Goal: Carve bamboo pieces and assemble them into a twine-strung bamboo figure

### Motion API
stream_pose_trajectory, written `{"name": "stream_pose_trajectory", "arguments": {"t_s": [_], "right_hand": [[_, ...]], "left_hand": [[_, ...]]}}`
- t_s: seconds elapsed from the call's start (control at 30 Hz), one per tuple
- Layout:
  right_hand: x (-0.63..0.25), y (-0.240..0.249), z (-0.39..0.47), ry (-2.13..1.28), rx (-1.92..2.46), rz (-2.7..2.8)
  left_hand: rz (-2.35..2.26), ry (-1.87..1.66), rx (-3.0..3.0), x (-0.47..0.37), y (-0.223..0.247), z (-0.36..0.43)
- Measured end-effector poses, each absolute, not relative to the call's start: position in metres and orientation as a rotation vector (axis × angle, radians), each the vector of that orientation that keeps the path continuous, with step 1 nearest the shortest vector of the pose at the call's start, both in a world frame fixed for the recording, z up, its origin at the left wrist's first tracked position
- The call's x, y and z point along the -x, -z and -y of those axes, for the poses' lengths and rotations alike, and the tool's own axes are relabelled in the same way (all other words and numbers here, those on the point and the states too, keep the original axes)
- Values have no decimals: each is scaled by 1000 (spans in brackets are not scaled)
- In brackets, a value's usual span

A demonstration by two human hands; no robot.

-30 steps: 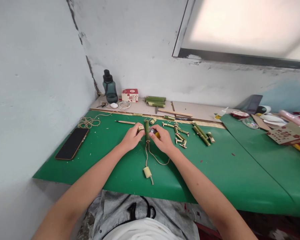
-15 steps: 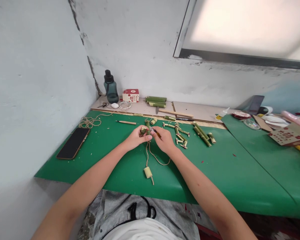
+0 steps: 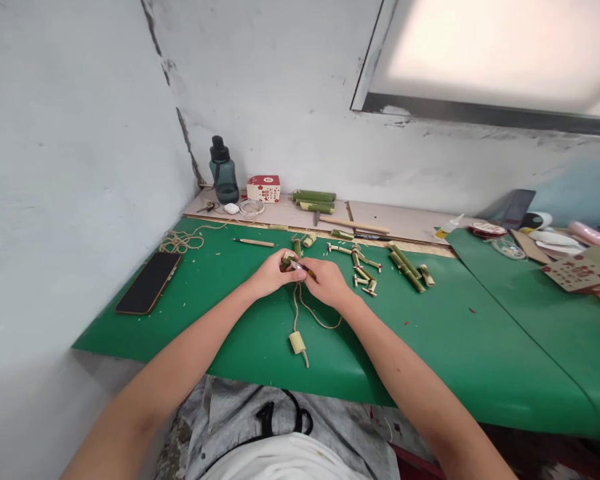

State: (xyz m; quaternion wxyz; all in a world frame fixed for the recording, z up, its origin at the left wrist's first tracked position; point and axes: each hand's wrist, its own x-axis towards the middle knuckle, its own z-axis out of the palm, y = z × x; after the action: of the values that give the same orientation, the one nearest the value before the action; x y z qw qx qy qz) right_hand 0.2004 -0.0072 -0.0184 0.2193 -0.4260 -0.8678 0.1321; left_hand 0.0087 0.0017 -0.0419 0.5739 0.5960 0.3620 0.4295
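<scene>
A short bamboo piece (image 3: 287, 259) was pinched in the left hand (image 3: 269, 277), its fingers closed around the sides and the thumb laid along the near side. A small knife (image 3: 308, 272) was gripped in the closed fingers of the right hand (image 3: 329, 283), and its blade was brought close to the piece; whether the edge was touching could not be told.

For good control, it was judged, the piece needed to be clamped firmly, with the left thumb kept out of the blade's path. Short, light strokes were called for, since a slip could have been carried straight into the fingertips; both hands were best kept low and steadied against each other.

The pale cut end of the piece was turned upward, on the far side of the left thumb. Its long axis was judged to be steep and somewhat tilted, though much of its length was hidden by the fingers. The knife was pointed leftward and slightly away from the body, its long axis slanted from the right fingers toward the left ones.

Just beyond the fingers, a green bamboo tube (image 3: 297, 247) was aimed away from the body, its near end hidden. Nearer the body than both hands, a pale bamboo bead (image 3: 297, 343) was threaded on string (image 3: 295, 308) over the green worktop (image 3: 405, 360).
</scene>
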Motion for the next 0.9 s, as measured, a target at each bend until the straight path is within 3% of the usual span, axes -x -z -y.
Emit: {"name": "stream_pose_trajectory", "arguments": {"t_s": [0.47, 0.9], "right_hand": [[-204, 19, 1, -591, 1124, 2364], [-201, 23, 5, -373, 1249, 2387]], "left_hand": [[-1049, -906, -1738, -2, 37, 4], [-1158, -793, -1821, 3, 35, 1]]}}
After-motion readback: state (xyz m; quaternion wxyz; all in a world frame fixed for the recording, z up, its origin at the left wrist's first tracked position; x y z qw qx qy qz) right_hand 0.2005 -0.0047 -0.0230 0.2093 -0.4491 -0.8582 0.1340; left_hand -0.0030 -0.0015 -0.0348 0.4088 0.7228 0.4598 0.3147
